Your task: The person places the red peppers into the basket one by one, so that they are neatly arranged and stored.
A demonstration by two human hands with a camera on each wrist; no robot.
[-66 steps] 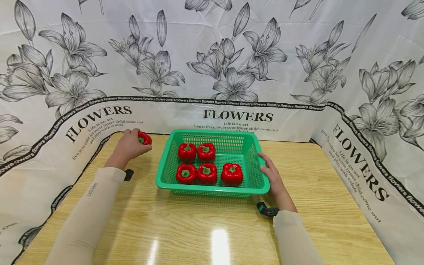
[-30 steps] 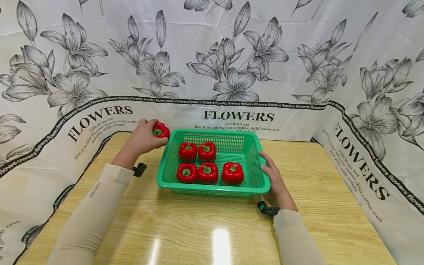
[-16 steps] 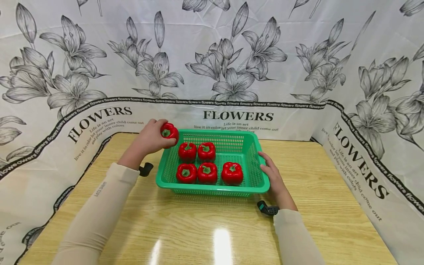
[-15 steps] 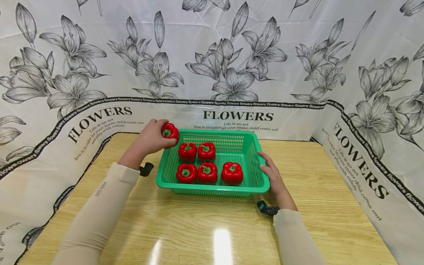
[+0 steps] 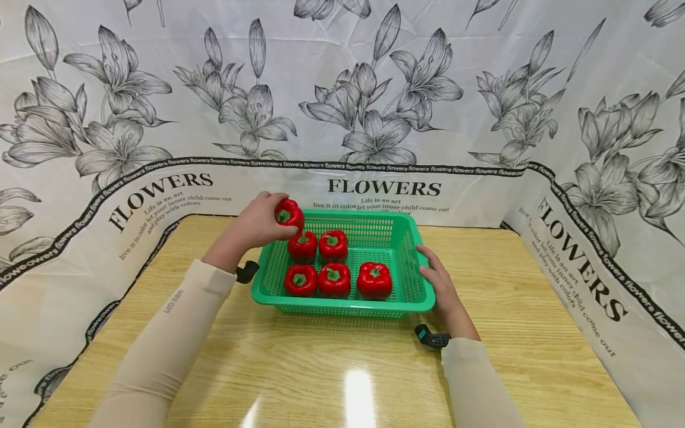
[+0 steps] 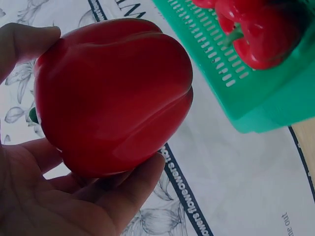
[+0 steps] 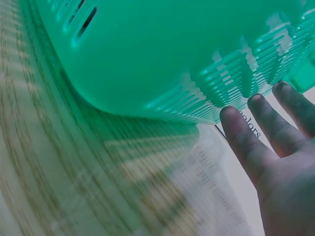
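My left hand (image 5: 262, 220) grips a red bell pepper (image 5: 289, 215), held above the back left part of the green plastic basket (image 5: 342, 305). In the left wrist view that bell pepper (image 6: 115, 98) is on its side, thumb at one end and fingers beneath it. Several more red bell peppers sit stem up in the basket, among them a back left one (image 5: 302, 248) just below the held one. My right hand (image 5: 443, 291) holds the basket's right rim; in the right wrist view its fingers (image 7: 246, 142) lie against the outer wall (image 7: 133, 59).
The basket stands on a wooden table (image 5: 310, 362). Flower-printed cloth (image 5: 385, 137) closes off the back and both sides. A black wrist-worn device (image 5: 247, 272) is near the basket's left rim, another black device (image 5: 432, 337) below the right hand.
My left hand has carried the bell pepper rightward from the table's left back, across the basket's left rim, to above the peppers inside. My right hand has stayed at the basket's right rim.
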